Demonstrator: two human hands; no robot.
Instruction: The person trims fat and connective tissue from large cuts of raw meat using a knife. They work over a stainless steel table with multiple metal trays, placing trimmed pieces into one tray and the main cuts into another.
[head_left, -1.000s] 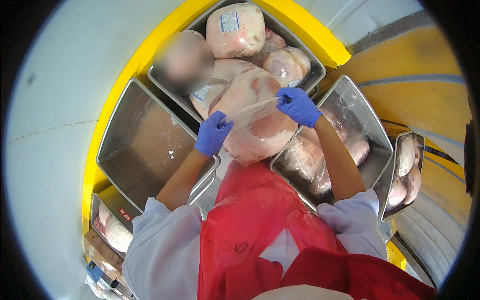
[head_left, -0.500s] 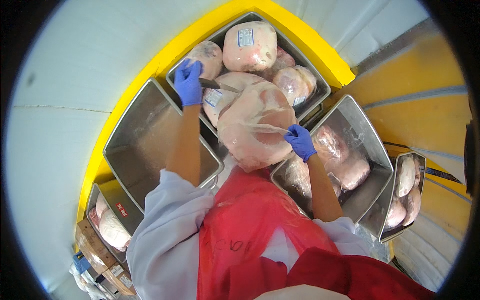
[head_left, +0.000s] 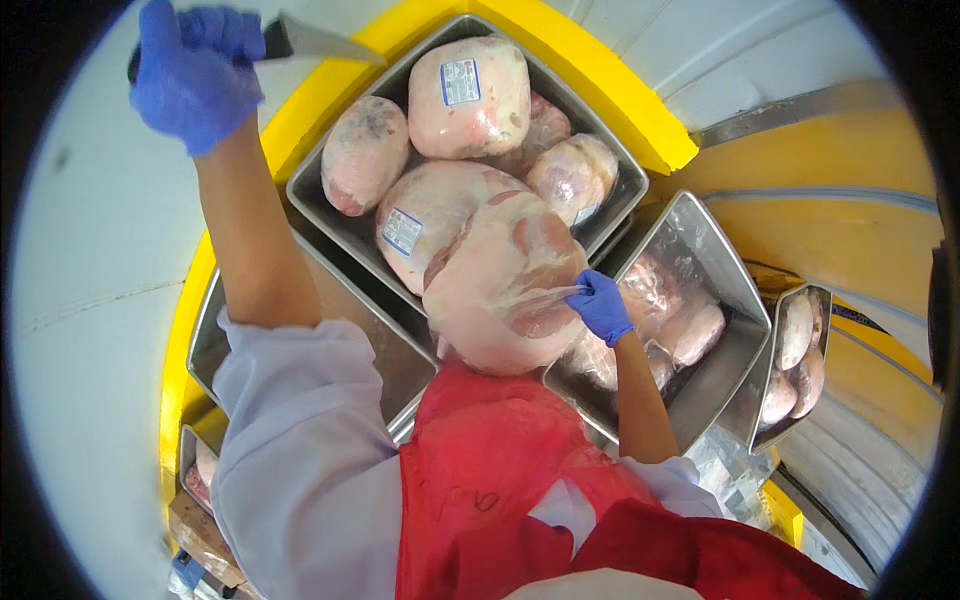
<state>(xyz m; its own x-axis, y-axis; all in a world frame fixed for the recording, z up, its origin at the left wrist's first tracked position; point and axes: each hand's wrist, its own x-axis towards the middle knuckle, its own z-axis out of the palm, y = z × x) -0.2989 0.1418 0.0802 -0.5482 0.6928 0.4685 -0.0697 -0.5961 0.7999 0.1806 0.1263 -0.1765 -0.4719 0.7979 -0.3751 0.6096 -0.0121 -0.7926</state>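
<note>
My left hand (head_left: 198, 78), in a blue glove, is raised high at the upper left, closed round the dark handle of a knife (head_left: 325, 43). Its blade points right, above the yellow edge and apart from any meat. My right hand (head_left: 602, 308), also gloved in blue, pinches the clear plastic wrap (head_left: 555, 294) of a large pale piece of meat (head_left: 480, 310). The wrap is drawn taut toward that hand. This piece rests at the near corner of a metal tub, against another wrapped piece with a label (head_left: 430, 205).
The metal tub (head_left: 300, 190) also holds a labelled block of meat (head_left: 480, 110) and several smaller pieces. A second metal tub (head_left: 745, 330) with wrapped meat stands to the right, a narrower one (head_left: 765, 400) beyond it. Another tub (head_left: 345, 350) sits under my left arm. A yellow rim (head_left: 625, 95) curves behind.
My left hand has lifted the knife away from the meat, up and to the left. The right hand still grips the wrap, which now covers less of the large piece.
</note>
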